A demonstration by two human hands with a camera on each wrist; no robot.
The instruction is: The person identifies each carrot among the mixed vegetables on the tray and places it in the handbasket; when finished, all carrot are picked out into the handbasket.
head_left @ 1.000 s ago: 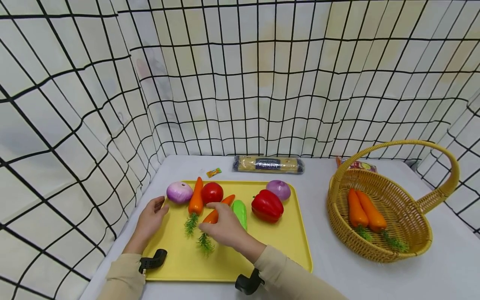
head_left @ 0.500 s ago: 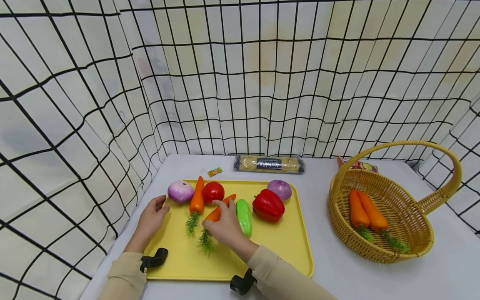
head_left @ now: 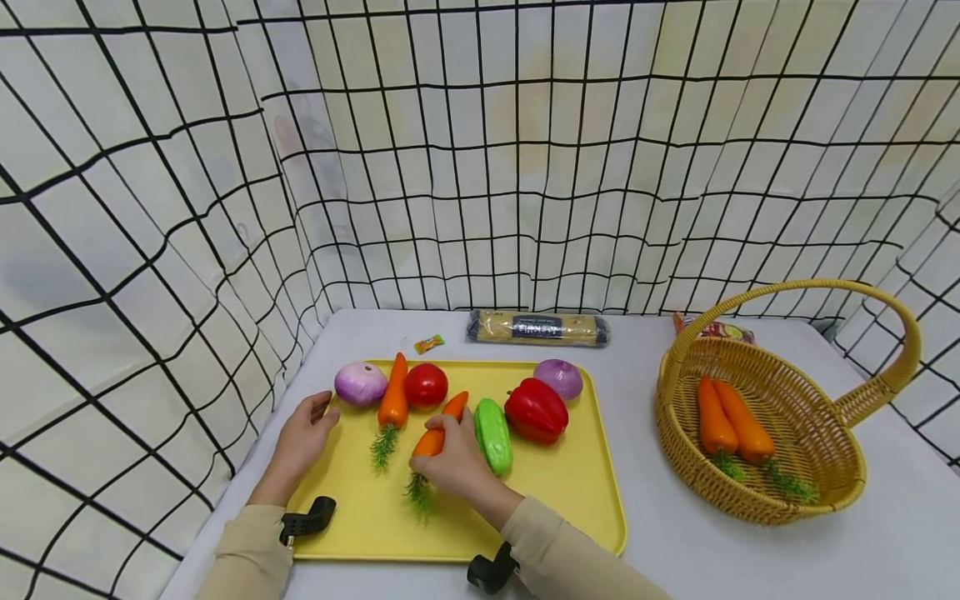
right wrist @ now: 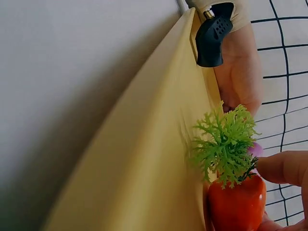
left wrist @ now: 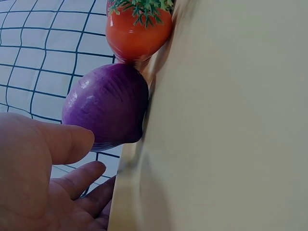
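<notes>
My right hand (head_left: 463,461) holds an orange carrot (head_left: 429,444) by its thick end, low over the yellow tray (head_left: 558,508). The carrot's leafy top hangs toward me; in the right wrist view the thumb lies against its orange body (right wrist: 237,207). A green cucumber (head_left: 493,437) lies just right of that hand. My left hand (head_left: 300,437) stays at the tray's left edge, fingers loosely bent and holding nothing. Close by sits a purple-and-white onion (left wrist: 108,106). Beside the onion lie another carrot (head_left: 393,402) and a tomato (head_left: 426,386).
A red bell pepper (head_left: 537,411) and a purple onion (head_left: 558,379) sit on the tray's right. Farther right stands a wicker basket (head_left: 663,417) with two carrots (head_left: 717,421). Behind the tray lie a noodle packet (head_left: 537,329) and a small wrapper (head_left: 429,344). Netting surrounds the table.
The right hand has closed around the carrot and turned it slightly more upright. The cucumber has shifted a little to the right and tilted. My left hand has stayed put.
</notes>
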